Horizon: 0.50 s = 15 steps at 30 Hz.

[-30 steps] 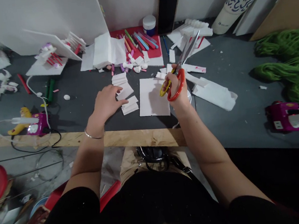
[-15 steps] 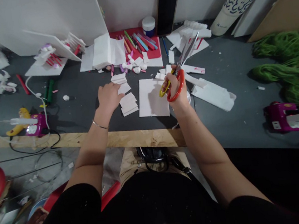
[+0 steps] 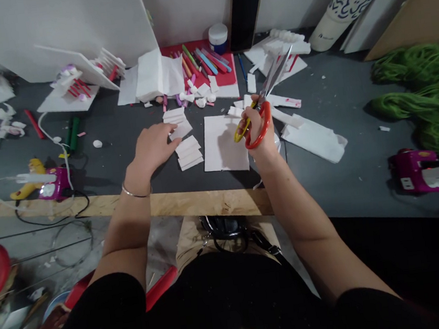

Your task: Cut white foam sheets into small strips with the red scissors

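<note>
My left hand (image 3: 152, 150) lies flat and open on the dark table, its fingertips at the edge of a small stack of white foam strips (image 3: 178, 124). A second folded stack of foam strips (image 3: 188, 153) sits just to its right. My right hand (image 3: 253, 124) is raised and grips scissors (image 3: 263, 109) with orange and yellow handles, their long blades (image 3: 275, 76) pointing up and away. Below that hand lies a flat white foam sheet (image 3: 223, 144), which the hand is not pressing on.
Foam scraps (image 3: 311, 138) lie to the right. Farther back, coloured sticks rest on a red board (image 3: 200, 48) beside a white jar (image 3: 218, 39). Green yarn (image 3: 422, 99) lies at right, and magenta-and-yellow glue guns (image 3: 49, 185) sit left. A wooden strip (image 3: 208, 205) edges the table's near side.
My left hand has shifted slightly left and turned, its fingers drawing back from the foam strips. My right hand and the scissors stay almost still.
</note>
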{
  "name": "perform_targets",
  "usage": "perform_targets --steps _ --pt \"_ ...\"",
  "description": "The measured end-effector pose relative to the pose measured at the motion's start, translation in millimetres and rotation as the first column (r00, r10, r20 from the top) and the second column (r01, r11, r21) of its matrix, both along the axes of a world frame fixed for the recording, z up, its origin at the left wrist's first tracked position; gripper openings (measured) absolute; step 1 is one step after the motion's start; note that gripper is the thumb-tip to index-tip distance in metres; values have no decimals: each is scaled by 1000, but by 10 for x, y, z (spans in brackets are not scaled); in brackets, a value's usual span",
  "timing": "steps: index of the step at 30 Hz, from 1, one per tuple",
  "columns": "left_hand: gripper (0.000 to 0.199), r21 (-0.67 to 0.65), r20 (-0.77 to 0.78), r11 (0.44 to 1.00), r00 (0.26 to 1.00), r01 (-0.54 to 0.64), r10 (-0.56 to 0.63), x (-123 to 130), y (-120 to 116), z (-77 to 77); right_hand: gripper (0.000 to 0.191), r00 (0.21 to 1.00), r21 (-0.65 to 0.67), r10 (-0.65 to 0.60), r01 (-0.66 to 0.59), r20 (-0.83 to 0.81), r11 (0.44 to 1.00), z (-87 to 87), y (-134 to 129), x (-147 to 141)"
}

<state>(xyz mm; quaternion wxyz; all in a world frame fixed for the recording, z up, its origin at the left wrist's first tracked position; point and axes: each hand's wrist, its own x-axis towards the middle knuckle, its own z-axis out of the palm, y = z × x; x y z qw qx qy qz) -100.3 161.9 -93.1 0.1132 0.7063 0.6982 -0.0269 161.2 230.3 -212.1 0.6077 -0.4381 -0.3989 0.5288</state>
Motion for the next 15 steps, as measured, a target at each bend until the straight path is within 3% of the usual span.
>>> perform_targets --steps 4,9,15 --pt "40 15 32 1000 999 16 -17 -105 73 -91 60 999 6 30 -31 24 1000 -27 13 -6" --pt "49 125 40 992 999 -26 21 -194 551 -318 62 999 8 35 -35 34 999 -19 -1 3" --pt "49 -25 -24 1000 1000 11 -12 -320 1039 -401 59 998 2 40 -40 43 999 10 -39 5"
